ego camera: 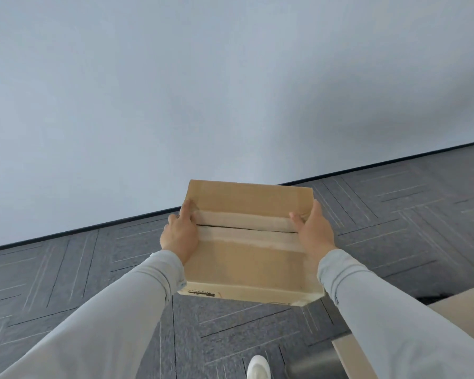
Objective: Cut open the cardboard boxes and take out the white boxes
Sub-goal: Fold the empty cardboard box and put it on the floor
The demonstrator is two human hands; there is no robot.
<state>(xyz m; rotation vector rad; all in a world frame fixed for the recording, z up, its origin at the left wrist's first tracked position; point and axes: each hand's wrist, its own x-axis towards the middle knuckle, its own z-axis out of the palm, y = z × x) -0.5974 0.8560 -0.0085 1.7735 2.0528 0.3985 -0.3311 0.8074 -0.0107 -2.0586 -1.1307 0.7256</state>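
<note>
A brown cardboard box (246,258) is held in the air in front of me, above the carpet. Clear tape runs across its top and a dark slit shows along the middle seam. My left hand (179,235) grips the box's left side, thumb on the top face. My right hand (316,231) grips the right side the same way. No white box and no cutting tool can be seen.
A pale wall (230,91) stands close ahead, meeting grey patterned carpet (93,269) at a dark skirting line. A light tabletop corner (457,318) shows at the lower right. A white shoe (258,368) is at the bottom edge.
</note>
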